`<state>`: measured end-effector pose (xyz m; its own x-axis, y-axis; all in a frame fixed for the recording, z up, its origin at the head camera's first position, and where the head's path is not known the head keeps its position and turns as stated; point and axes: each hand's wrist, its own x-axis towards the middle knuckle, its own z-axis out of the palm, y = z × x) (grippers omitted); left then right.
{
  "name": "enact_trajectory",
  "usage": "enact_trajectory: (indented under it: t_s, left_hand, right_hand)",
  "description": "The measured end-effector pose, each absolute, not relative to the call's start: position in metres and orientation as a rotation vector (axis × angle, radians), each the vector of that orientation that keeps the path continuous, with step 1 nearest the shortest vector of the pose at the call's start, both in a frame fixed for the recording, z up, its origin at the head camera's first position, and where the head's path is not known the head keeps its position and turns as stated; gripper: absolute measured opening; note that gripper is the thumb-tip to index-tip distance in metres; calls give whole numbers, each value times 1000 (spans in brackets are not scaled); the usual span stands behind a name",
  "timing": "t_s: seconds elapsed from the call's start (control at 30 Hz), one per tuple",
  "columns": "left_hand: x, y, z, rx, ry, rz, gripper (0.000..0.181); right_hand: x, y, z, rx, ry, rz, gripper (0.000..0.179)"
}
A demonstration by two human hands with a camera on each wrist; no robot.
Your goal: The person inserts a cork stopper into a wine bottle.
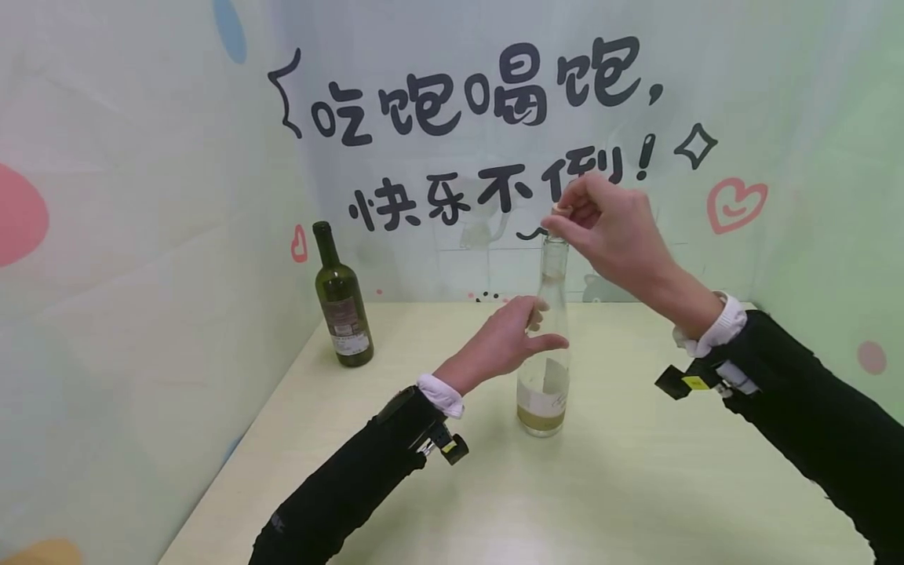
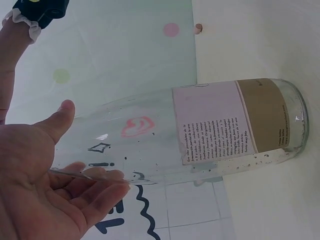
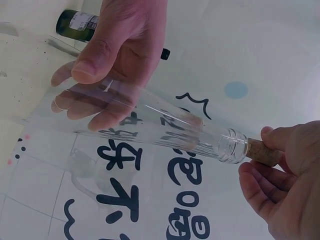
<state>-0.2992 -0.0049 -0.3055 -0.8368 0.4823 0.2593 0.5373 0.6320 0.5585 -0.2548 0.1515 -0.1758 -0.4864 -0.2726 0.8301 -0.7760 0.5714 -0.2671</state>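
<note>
A clear glass bottle (image 1: 542,392) with a white and tan label stands upright on the table. My right hand (image 1: 617,227) pinches a cork (image 3: 263,152) between thumb and fingers at the bottle's mouth. In the right wrist view the cork's lower end meets the glass rim; how deep it sits I cannot tell. Around the upper body of the bottle, my left hand (image 1: 512,337) is loosely cupped, its thumb extended on the near side. Its fingers show through the glass in the right wrist view. Whether the left hand touches the glass is unclear.
A dark green wine bottle (image 1: 344,314) stands at the table's (image 1: 438,479) back left, close to the wall. Behind the table hangs a pale backdrop (image 1: 452,47) with black lettering. The left wrist view includes a small brownish object (image 2: 198,28) at the table's edge.
</note>
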Motion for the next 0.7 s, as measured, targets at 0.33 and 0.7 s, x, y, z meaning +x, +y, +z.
enact_trajectory:
  t_s: [0.33,0.7]
  left_hand:
    - [-302,-5,-310,-880,-2761,-1010,78]
    - [-301,-6,-311,-888,-2756,-1019,77]
  right_hand:
    - [-286,166,-190,821,-2082,786,25]
    - [-285,166,-194,823,-2130,741,23]
